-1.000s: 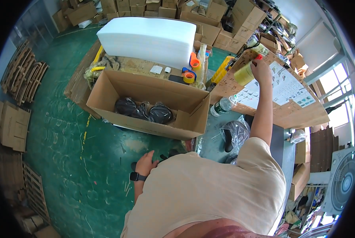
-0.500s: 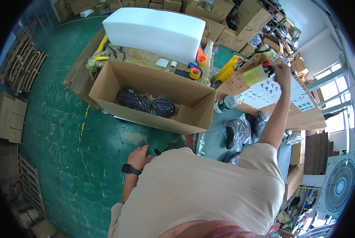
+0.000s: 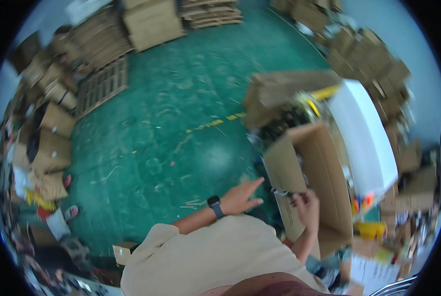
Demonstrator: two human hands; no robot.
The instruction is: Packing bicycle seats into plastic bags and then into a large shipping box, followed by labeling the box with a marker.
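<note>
with our right hand [image 3: 307, 206] we pinch a small dark thing [image 3: 282, 192]. our spread, empty left hand [image 3: 240, 198] should steady the box [image 3: 284, 168].

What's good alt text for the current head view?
A person's right hand pinches a small, blurred dark item at an open cardboard box; the left hand is open, fingers extended, above a green floor.

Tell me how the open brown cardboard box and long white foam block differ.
The open brown cardboard box is hollow; the long white foam block looks solid. The box is brown, the block white. The box stands nearer the camera; the block lies beyond it. Both are elongated.
</note>
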